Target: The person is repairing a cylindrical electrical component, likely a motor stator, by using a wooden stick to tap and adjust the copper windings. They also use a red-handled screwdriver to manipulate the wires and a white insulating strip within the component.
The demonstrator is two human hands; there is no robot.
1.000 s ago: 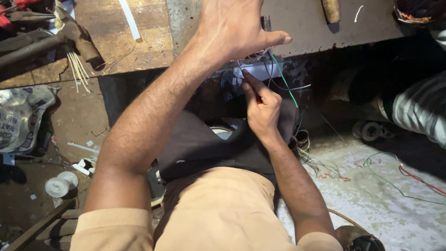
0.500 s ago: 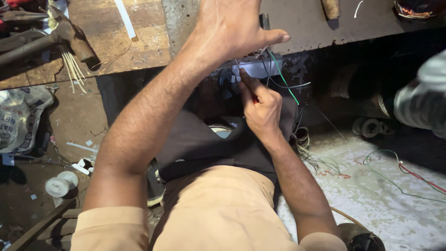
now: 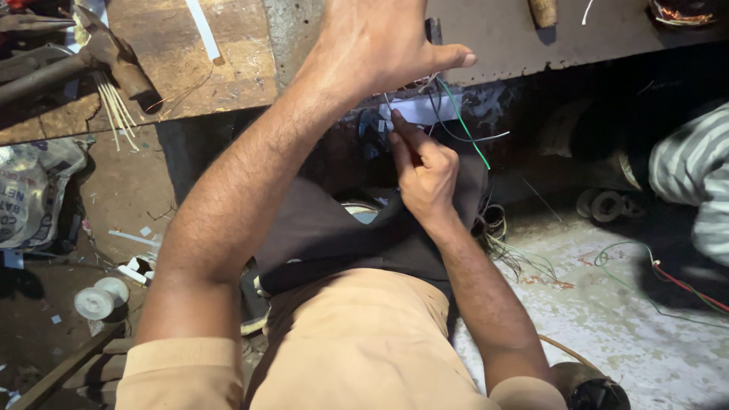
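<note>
My left hand (image 3: 380,47) lies palm down over the edge of the dark metal bench (image 3: 501,38), thumb stretched right; its fingertips are cut off by the frame. Thin wires, one of them a green wire (image 3: 465,127), come out from under it. Just below hangs a small white piece (image 3: 421,108). My right hand (image 3: 427,176) is raised from my lap, fingers pinched on a thin dark object, forefinger pointing up at the white piece. What the left hand presses on is hidden.
A hammer (image 3: 91,57) and thin pale sticks lie on the wooden board (image 3: 190,68) at upper left. A white spool (image 3: 95,301) and scraps sit on the floor at left. Loose red and green wires (image 3: 668,281) and another person's striped sleeve (image 3: 695,175) are at right.
My right hand has crept slightly upward toward the white piece. The left hand stays on the bench edge. The striped sleeve at right has shifted a little.
</note>
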